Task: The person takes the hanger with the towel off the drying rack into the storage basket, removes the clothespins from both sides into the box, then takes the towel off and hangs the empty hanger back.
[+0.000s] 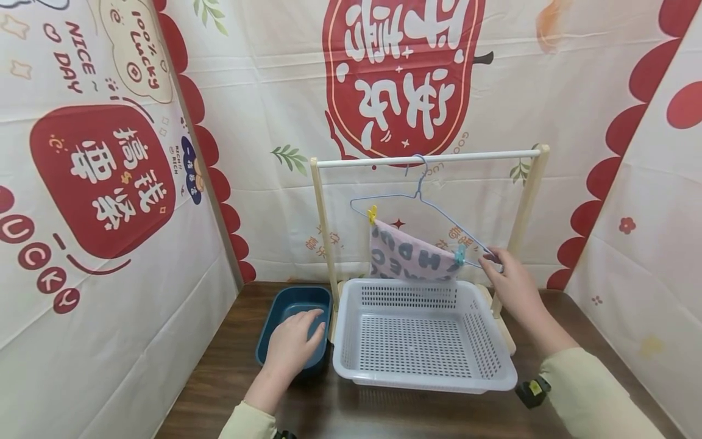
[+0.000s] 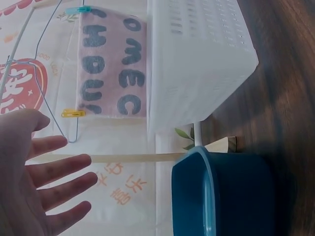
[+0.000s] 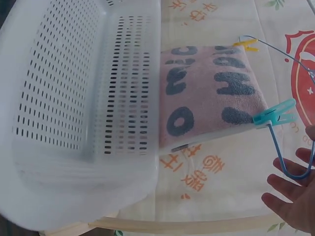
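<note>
A blue wire clothes hanger (image 1: 419,195) has its hook at the white rail (image 1: 477,157) of a drying rack, and its right end tilts lower than its left. From its bottom bar hangs a pink towel (image 1: 411,253) with grey letters. A yellow clothespin (image 1: 372,214) clips the towel's left corner; a teal clothespin (image 1: 459,254) clips the right. My right hand (image 1: 510,280) pinches the hanger's right end between thumb and fingers. Above a dark blue basin (image 1: 263,341) hovers my left hand (image 1: 293,341), fingers spread apart in the left wrist view and holding nothing.
In front of the rack, a white perforated basket (image 1: 422,385) stands on the dark wooden table (image 1: 214,366), close to the towel's lower edge. The rack's wooden posts (image 1: 326,225) rise on both sides. Printed cloth (image 1: 263,91) hangs behind and at the sides.
</note>
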A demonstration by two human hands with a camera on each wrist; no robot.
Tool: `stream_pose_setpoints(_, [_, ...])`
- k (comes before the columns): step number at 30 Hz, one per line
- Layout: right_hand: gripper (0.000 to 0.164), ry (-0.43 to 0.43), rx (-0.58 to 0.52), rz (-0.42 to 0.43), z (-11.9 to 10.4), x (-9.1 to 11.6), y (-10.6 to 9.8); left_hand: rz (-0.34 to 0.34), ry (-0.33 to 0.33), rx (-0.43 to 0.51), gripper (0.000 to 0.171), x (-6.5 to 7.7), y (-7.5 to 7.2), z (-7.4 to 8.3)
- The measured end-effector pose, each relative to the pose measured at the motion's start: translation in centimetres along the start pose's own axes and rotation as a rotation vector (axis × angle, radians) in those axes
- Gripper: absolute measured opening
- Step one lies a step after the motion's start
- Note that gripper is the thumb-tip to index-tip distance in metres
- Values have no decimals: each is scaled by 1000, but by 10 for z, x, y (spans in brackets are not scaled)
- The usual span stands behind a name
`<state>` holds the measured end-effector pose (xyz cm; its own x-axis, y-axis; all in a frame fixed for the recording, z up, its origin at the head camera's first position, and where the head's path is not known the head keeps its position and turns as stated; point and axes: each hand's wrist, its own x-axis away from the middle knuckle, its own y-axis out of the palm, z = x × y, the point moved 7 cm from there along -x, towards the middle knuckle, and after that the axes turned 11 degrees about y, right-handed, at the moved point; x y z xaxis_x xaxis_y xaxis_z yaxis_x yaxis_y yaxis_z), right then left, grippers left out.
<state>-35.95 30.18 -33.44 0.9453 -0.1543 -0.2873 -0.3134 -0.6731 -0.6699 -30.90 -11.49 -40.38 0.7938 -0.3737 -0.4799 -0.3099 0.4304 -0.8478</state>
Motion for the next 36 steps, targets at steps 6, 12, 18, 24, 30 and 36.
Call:
stream_pose_setpoints(6, [50,3,-18,58,-5,-9,-1,-8,2,-16,33,-2,1,4])
stream_pose_setpoints(12, [49,3,-7,94,-10,-17,0,-19,23,-41,32,-3,3,8])
stream_pose_setpoints(18, [51,12,33,64,-13,-22,3,-29,22,-41,31,-2,2,9])
stream_pose_setpoints(24, [51,24,63,13,-18,-27,5,-36,19,-39,31,-2,2,8])
stream_pose_setpoints(30, [65,85,93,-23,-16,-29,3,-36,31,-50,30,-2,4,8])
stream_pose_setpoints(36, [65,116,113,26,-15,-32,-2,-41,30,-44,30,-3,4,9])
